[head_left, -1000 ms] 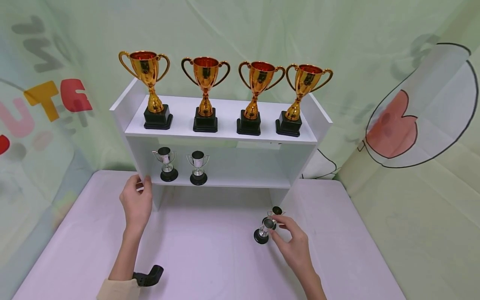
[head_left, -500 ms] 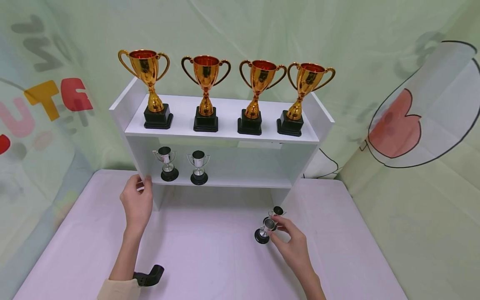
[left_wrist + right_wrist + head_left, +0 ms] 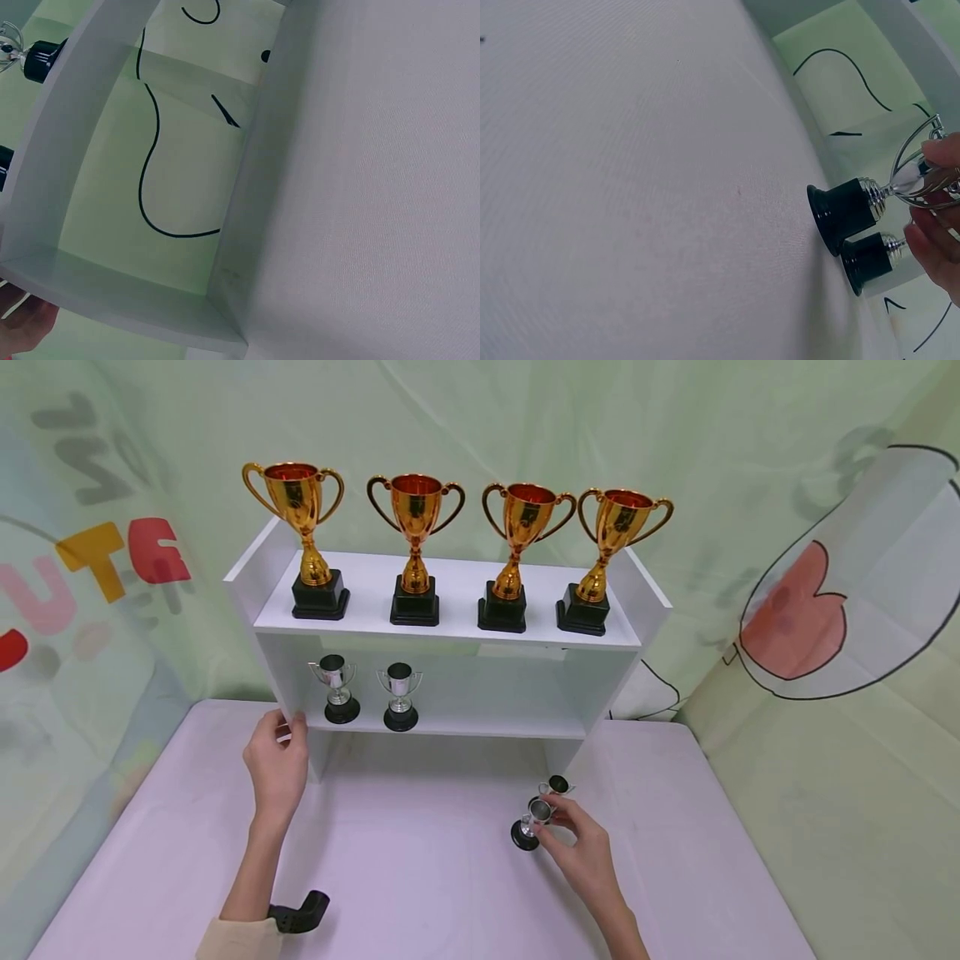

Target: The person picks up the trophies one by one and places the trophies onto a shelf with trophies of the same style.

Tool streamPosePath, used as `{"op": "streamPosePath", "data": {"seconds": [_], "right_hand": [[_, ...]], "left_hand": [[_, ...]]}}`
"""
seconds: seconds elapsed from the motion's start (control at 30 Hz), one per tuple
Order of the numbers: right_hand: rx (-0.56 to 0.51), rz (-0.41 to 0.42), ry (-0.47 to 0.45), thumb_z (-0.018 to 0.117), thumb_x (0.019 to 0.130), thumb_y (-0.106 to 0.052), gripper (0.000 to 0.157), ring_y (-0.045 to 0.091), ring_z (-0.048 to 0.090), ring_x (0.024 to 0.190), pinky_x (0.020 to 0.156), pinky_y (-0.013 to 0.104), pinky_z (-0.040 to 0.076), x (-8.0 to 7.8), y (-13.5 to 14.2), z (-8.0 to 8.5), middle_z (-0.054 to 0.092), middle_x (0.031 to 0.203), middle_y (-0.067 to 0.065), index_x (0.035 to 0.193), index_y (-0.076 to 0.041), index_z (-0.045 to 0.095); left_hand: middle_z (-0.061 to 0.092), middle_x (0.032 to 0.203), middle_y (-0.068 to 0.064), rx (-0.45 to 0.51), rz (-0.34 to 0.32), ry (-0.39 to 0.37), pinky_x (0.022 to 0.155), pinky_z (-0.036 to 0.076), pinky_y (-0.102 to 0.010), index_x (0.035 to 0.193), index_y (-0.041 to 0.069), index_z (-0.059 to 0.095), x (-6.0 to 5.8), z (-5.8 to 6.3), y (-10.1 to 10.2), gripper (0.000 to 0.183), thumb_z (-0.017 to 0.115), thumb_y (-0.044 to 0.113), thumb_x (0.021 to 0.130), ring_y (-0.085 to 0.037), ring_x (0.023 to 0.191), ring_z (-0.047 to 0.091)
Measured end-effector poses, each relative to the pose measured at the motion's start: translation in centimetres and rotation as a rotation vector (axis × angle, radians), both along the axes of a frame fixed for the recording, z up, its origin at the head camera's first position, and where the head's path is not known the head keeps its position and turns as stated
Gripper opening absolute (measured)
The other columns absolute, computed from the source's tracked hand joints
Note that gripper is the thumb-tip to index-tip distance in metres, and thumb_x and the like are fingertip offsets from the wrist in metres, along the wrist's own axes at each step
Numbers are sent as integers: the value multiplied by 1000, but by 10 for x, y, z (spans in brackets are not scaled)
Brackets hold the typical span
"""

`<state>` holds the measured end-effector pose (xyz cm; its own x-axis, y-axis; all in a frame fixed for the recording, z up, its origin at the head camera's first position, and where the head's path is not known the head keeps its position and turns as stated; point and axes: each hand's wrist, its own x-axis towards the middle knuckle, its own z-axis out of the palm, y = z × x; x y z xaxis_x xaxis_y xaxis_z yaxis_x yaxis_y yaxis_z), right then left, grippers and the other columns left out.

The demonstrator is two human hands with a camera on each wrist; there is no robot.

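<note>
My right hand point(image 3: 585, 852) pinches a small silver trophy point(image 3: 526, 834) by its cup, between thumb and fingers, low in front of the shelf's right end. Its black base point(image 3: 844, 211) appears to stand on the white cloth in the right wrist view. Right behind it stands a second silver trophy point(image 3: 558, 785), partly hidden by the first and by my fingers. With thumb and fingers, my left hand point(image 3: 277, 768) grips the left side panel of the white shelf point(image 3: 450, 728); only a bit of that hand point(image 3: 30, 330) shows in the left wrist view.
Several gold trophies point(image 3: 415, 514) line the shelf's top board. On the middle board, towards the left, stand two silver trophies, one at the side point(image 3: 341, 697) and another point(image 3: 401, 702) beside it. A white cloth point(image 3: 420, 860) covers the table. Printed fabric point(image 3: 750, 793) hangs around it.
The view shifts very slightly. Both hands stay in place, the left on the shelf panel and the right on the silver trophy.
</note>
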<state>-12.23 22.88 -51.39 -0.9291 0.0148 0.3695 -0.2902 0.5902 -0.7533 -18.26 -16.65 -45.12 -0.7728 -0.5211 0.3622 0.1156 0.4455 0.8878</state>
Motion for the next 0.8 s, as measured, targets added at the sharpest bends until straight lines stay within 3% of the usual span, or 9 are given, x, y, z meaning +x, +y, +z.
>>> {"op": "streamPosePath", "data": {"seconds": [0.37, 0.6, 0.8], "right_hand": [[-6, -1, -5, 85, 78, 2, 48, 18, 73, 92, 92, 33, 59, 0, -1, 0, 76, 117, 3, 121, -14, 72], [-25, 23, 6, 85, 77, 5, 48, 9, 71, 91, 92, 11, 50, -2, 0, 3, 76, 113, 4, 119, -12, 72], [0, 25, 16, 86, 76, 4, 48, 7, 70, 92, 92, 9, 49, 0, -3, 11, 76, 111, 1, 120, -10, 72]], "left_hand": [[70, 113, -26, -5, -2, -1, 72, 39, 2, 118, -9, 66, 1, 2, 1, 28, 55, 12, 103, -37, 101, 68], [70, 112, -26, -3, 3, -3, 72, 38, 1, 116, -9, 66, 0, 2, 1, 27, 55, 11, 103, -37, 100, 68], [70, 113, -26, -3, 0, -4, 72, 38, 1, 118, -9, 66, 0, 1, 0, 28, 55, 12, 103, -38, 100, 68]]}}
